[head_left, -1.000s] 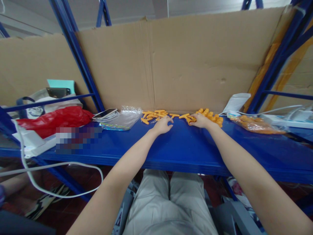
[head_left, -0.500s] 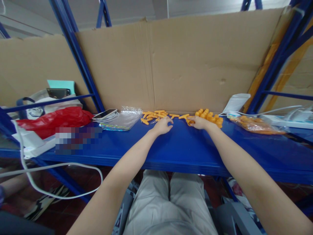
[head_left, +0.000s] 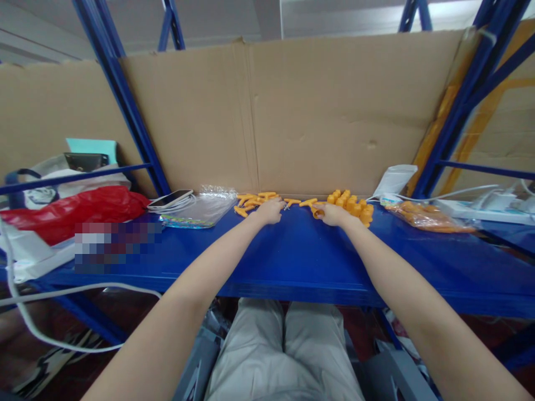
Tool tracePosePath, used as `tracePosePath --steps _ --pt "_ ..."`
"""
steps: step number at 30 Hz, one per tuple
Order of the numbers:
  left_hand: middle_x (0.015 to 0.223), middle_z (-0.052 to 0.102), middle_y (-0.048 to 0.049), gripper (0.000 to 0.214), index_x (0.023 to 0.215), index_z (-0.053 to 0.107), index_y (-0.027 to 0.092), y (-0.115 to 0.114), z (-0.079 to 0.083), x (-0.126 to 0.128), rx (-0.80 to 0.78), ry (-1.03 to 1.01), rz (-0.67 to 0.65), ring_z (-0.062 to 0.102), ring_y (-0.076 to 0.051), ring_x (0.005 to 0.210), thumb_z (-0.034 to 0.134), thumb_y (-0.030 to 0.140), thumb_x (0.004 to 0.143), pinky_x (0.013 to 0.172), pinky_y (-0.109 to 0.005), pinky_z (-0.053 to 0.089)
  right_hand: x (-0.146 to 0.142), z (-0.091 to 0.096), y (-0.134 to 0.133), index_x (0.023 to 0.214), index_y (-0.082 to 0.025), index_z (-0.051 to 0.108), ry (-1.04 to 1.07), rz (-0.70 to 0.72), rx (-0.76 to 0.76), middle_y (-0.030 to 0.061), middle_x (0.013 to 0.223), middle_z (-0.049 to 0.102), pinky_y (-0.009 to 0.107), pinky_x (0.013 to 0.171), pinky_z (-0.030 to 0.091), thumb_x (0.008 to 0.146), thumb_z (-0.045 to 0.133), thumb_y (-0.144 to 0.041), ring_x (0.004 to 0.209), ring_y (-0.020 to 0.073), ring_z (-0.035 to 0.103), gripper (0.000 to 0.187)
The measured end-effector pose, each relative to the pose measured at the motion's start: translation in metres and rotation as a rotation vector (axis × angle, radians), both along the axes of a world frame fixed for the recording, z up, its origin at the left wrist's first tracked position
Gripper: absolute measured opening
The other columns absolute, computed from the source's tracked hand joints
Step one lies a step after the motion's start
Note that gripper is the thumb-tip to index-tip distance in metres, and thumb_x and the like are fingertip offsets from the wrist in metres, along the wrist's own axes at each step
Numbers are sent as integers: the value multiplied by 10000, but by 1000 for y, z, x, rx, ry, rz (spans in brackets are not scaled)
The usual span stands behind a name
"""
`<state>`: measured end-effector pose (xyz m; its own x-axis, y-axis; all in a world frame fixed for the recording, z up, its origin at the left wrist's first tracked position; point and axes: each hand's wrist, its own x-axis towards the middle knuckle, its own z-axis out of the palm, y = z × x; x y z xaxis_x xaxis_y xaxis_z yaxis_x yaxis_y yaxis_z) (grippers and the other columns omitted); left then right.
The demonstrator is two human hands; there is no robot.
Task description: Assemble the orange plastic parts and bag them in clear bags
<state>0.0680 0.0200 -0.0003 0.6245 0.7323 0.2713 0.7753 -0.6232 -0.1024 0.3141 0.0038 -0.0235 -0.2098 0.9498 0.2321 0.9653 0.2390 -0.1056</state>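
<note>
Blue shelf [head_left: 292, 256] — part-picking apparently under way | left hand [head_left: 270, 211] curled on T-pieces [head_left: 253, 199], grip unclear | right hand [head_left: 330, 213] pinches one orange piece [head_left: 316, 212] | next likely needs fine fingertip alignment

- We see a cardboard sheet [head_left: 334, 111] standing along the back of the blue shelf [head_left: 292, 256].
- To our left lie a phone [head_left: 169, 199], a clear plastic bag [head_left: 200, 209] and a red bag [head_left: 79, 209].
- To our right, a white pouch [head_left: 395, 179] and a power strip [head_left: 480, 209].

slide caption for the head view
Left hand touches and right hand pinches small orange pieces on a blue shelf backed by cardboard.
</note>
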Motion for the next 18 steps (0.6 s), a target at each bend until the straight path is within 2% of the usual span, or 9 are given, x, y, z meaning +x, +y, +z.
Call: tracePosePath --steps 4,6,9,13,18 --pt "1444 507 -130 604 1396 467 149 6 3 18 -122 130 48 501 -223 1305 544 132 797 1068 -295 399 0 -1 0 1404 -249 535 9 7 -20 78 1298 641 381 999 473 875 507 -199 1166 299 620 532" --pt "1465 486 -127 641 1429 431 165 10 3 26 -164 154 103 492 -226 1314 536 134 798 1056 -290 406 1 -2 2 1404 -240 534 16 23 -10 74 1333 617 379 1023 458 870 501 -186 1202 298 596 538" --pt "1435 519 -123 630 1409 468 204 14 2 34 -187 161 195 516 -251 1289 544 126 789 1046 -332 421 3 -5 6 1392 -241 549 47 47 12 66 1326 621 379 1031 457 855 521 -188 1214 305 587 540" --pt "1359 575 -135 522 1338 539 225 15 2 37 -130 126 258 534 -278 1262 517 117 827 1032 -418 435 4 -7 11 1404 -232 532 39 53 3 71 1300 639 381 1033 459 850 521 -178 1193 293 604 557" --pt "1277 625 -146 369 1223 601 165 14 8 34 -27 139 232 563 -250 1226 475 101 881 1013 -369 444 3 -7 12 1377 -220 556 42 69 3 73 1324 622 346 1055 438 848 541 -162 1205 262 598 532"
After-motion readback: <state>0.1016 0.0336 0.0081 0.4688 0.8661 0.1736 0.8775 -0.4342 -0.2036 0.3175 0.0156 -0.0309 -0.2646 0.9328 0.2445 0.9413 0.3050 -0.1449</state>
